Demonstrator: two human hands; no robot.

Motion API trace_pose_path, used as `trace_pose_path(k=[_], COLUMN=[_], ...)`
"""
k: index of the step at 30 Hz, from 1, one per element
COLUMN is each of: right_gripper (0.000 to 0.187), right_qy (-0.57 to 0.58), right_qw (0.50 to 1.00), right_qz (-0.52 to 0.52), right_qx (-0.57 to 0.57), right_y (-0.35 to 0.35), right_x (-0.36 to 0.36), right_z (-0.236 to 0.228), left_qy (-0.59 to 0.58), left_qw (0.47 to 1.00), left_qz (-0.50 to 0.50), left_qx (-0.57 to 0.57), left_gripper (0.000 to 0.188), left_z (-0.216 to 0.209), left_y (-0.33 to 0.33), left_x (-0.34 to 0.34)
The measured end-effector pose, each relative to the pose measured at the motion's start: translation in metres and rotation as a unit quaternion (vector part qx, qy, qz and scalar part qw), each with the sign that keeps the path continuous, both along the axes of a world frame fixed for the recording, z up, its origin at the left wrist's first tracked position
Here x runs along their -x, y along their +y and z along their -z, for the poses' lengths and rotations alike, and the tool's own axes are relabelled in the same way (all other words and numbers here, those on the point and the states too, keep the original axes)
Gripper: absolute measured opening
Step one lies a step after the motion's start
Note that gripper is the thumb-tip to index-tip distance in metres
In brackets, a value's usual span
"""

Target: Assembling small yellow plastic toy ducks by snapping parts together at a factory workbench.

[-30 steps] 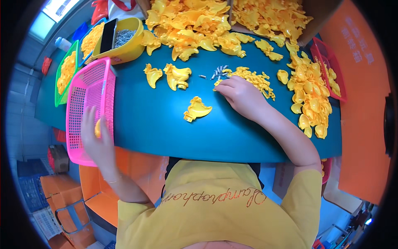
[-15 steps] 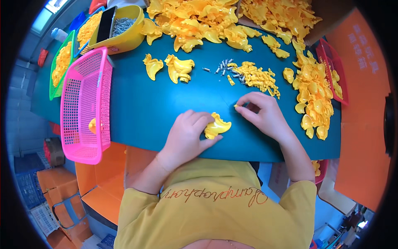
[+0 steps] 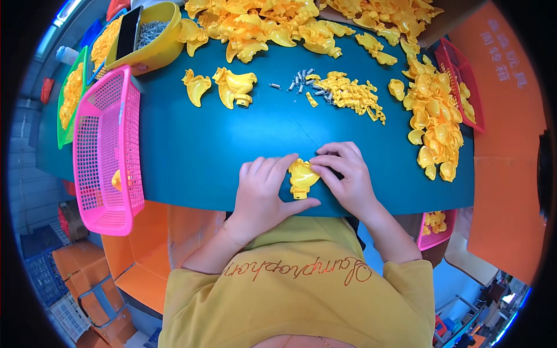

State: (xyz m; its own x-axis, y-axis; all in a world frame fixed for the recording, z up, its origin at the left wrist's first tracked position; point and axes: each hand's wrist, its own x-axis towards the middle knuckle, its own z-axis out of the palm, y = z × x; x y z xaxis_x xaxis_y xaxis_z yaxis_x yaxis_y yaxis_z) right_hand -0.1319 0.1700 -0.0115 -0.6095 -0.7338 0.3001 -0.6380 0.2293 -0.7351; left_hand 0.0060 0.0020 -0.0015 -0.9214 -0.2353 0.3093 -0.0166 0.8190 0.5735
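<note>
My left hand [image 3: 264, 188] curves around a yellow plastic toy shell part [image 3: 300, 181], fingertips at its upper edge and thumb under its lower end. Against the part's upper right edge, my right hand [image 3: 347, 178] has thumb and fingers closed in a pinch; what lies between the fingertips is hidden. Farther up the green table are two more yellow shell parts, a narrow curved one [image 3: 196, 87] and a larger one [image 3: 234, 87]. Small metal cylinders or springs [image 3: 300, 80] lie beside a heap of small yellow pieces [image 3: 354, 95].
Yellow shells pile up at the back [image 3: 249, 26] and right [image 3: 435, 122]. A pink basket [image 3: 129, 151] holding one yellow part stands at left, near a yellow tub [image 3: 168, 49] of screws with a phone [image 3: 129, 33]. An orange carton [image 3: 505, 151] borders the right.
My right hand has moved left and down to the shell part, bringing the tiny yellow piece pinched earlier out of sight. The part is turned more upright, and the view has shifted slightly.
</note>
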Motion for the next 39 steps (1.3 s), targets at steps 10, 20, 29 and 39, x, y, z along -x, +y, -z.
trace_pose_path(k=[10, 20, 29, 39], right_gripper=[0.007, 0.011, 0.027, 0.015], right_qy=[-0.015, 0.032, 0.200, 0.128], right_qw=[1.000, 0.999, 0.958, 0.989], right_qz=[0.016, -0.013, -0.105, 0.001], right_qx=[-0.016, -0.015, -0.178, -0.077], right_y=[-0.001, -0.002, 0.012, -0.035], right_x=[-0.007, -0.002, 0.003, 0.100], right_z=[-0.001, -0.003, -0.029, -0.031], left_qy=[-0.008, -0.037, -0.003, -0.046], left_qw=[0.998, 0.997, 0.995, 0.994], left_qz=[0.018, 0.012, 0.044, 0.019], left_qx=[-0.065, -0.062, -0.092, -0.102], left_gripper=[0.080, 0.081, 0.084, 0.082], left_z=[0.006, 0.006, 0.006, 0.001], left_y=[-0.011, -0.011, -0.016, -0.007], left_x=[0.001, 0.000, -0.001, -0.006])
